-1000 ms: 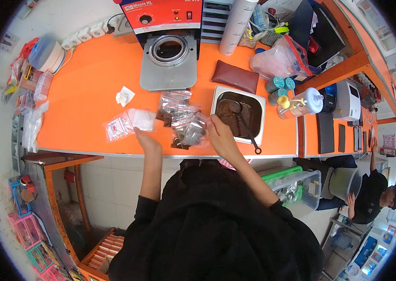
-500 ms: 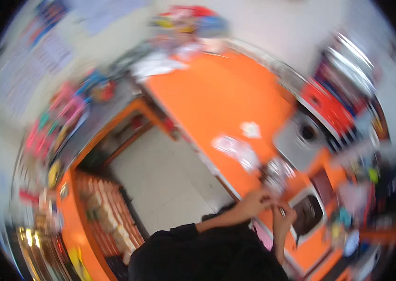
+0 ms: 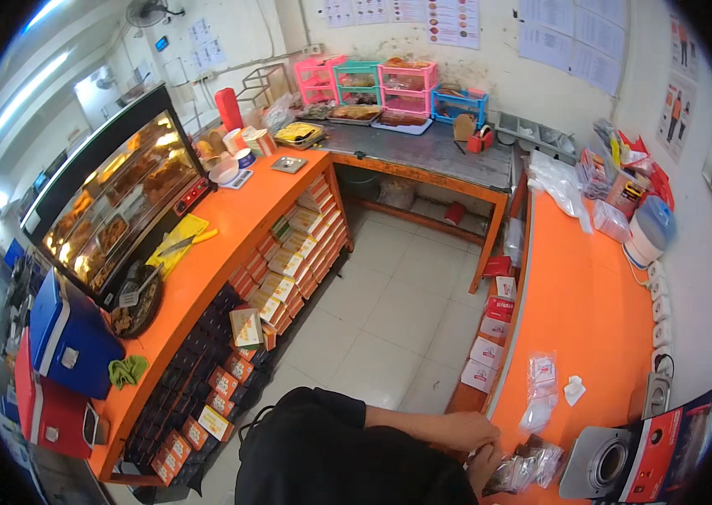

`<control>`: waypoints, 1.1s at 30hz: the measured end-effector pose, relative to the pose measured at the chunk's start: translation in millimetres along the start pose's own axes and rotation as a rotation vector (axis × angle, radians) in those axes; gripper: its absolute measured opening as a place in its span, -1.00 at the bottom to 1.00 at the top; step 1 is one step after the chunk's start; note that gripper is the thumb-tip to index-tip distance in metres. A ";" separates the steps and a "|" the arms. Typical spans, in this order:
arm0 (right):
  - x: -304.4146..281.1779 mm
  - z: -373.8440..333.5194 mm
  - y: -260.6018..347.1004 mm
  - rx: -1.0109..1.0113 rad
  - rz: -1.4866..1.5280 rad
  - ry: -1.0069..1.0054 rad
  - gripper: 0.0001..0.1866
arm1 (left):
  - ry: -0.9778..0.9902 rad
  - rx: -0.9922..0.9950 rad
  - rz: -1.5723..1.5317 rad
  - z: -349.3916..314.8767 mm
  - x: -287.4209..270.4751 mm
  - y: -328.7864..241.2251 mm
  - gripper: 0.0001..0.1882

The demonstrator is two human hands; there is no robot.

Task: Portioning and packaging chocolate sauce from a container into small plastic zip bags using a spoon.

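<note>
Over the near end of the right orange counter [image 3: 583,278], my left hand [image 3: 469,430] and my right hand [image 3: 483,465] meet, fingers bent and closed. Whatever is pinched between them is too small to make out. Right beside them lie see-through plastic packets with dark contents [image 3: 533,463]. Farther along the counter are flat see-through plastic sachets [image 3: 542,383] and a small crumpled white paper [image 3: 574,390].
A grey metal and red machine [image 3: 646,459] stands to the right of the packets. On the left counter are a lit food display case [image 3: 116,202], a pan [image 3: 141,303] and a blue cooler [image 3: 69,332]. Stacked boxes [image 3: 288,265] fill the shelves below.
My view has swung left and steadied from a blur, so the left counter and display case now show. My hands stay close together beside the packets, lower in the picture.
</note>
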State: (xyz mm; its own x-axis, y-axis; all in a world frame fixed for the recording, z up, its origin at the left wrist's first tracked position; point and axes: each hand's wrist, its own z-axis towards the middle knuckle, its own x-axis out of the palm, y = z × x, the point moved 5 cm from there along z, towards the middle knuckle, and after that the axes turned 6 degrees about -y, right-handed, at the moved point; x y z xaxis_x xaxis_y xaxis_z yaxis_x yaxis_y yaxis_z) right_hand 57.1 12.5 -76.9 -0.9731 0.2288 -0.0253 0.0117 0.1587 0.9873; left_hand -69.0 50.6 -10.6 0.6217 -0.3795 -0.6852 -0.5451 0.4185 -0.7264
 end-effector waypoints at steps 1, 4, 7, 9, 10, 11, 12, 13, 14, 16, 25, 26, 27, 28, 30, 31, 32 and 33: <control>-0.5 -1.6 4.9 -0.055 -0.077 -0.029 -0.83 | -0.093 0.006 -0.130 0.8 -1.8 -5.3 -0.76; -1.9 -0.9 19.2 -0.173 -0.265 -0.091 -0.84 | -0.222 -0.007 -0.644 1.9 12.2 -13.0 -0.74; -11.4 -3.9 29.9 -0.306 -0.457 -0.136 -0.84 | -0.293 0.044 -0.919 1.4 13.9 -20.1 -0.75; -23.6 -13.9 35.0 -0.384 -0.587 -0.209 -0.85 | -0.277 0.131 -0.822 2.9 11.4 -31.8 -0.76; -31.9 -20.5 36.5 -0.433 -0.648 -0.245 -0.85 | -0.192 0.125 -0.580 3.1 7.7 -40.5 -0.79; -38.6 -26.8 40.2 -0.481 -0.719 -0.289 -0.85 | -0.099 0.125 -0.343 4.4 6.1 -46.3 -0.82; -47.2 -37.1 42.9 -0.504 -0.780 -0.363 -0.85 | -0.033 0.153 -0.366 9.0 10.6 -47.3 -0.82; -55.9 -46.3 45.8 -0.508 -0.820 -0.439 -0.85 | -0.120 0.241 -0.211 15.1 11.5 -46.3 -0.87; -55.0 -46.9 52.4 -0.519 -0.831 -0.462 -0.85 | -0.244 0.308 -0.065 15.6 10.1 -49.7 -0.92; -70.4 -48.4 52.5 -0.251 -0.391 -0.592 -0.85 | -0.009 0.171 -0.354 30.6 4.2 -58.5 -0.87; -97.3 -104.7 71.4 0.036 0.232 -0.788 -0.83 | 0.550 0.667 -0.338 51.0 56.1 -130.6 -0.44; -96.6 -112.6 67.2 0.130 0.339 -0.738 -0.82 | 0.624 0.708 -0.358 50.4 65.7 -137.0 -0.44; -100.9 -122.3 62.3 0.135 0.351 -0.813 -0.82 | 0.638 0.791 -0.378 48.8 72.6 -143.8 -0.43; -102.7 -127.8 55.3 0.113 0.365 -0.816 -0.80 | 0.643 0.870 -0.397 47.4 78.8 -148.9 -0.42; -105.7 -144.3 48.3 0.096 0.386 -0.861 -0.79 | 0.770 0.847 -0.420 44.0 88.7 -151.2 -0.43; -109.4 -153.1 45.0 0.074 0.301 -0.914 -0.78 | 0.835 0.760 -0.406 45.4 95.9 -145.5 -0.44; -111.0 -159.7 44.1 0.054 0.215 -0.956 -0.77 | 0.891 0.667 -0.385 47.7 101.5 -136.8 -0.45; -117.0 -172.9 46.4 0.055 0.027 -1.163 -0.77 | 0.818 0.724 -0.456 50.5 102.5 -130.5 -0.48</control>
State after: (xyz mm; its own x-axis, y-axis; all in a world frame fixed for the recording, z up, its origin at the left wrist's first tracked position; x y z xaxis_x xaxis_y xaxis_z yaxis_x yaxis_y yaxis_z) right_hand 131.7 -173.0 -0.9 -0.1746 0.9713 -0.1615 0.0667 0.1753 0.9822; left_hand 94.3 -1.2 16.7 -0.0118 -0.9199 -0.3920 0.2431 0.3776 -0.8935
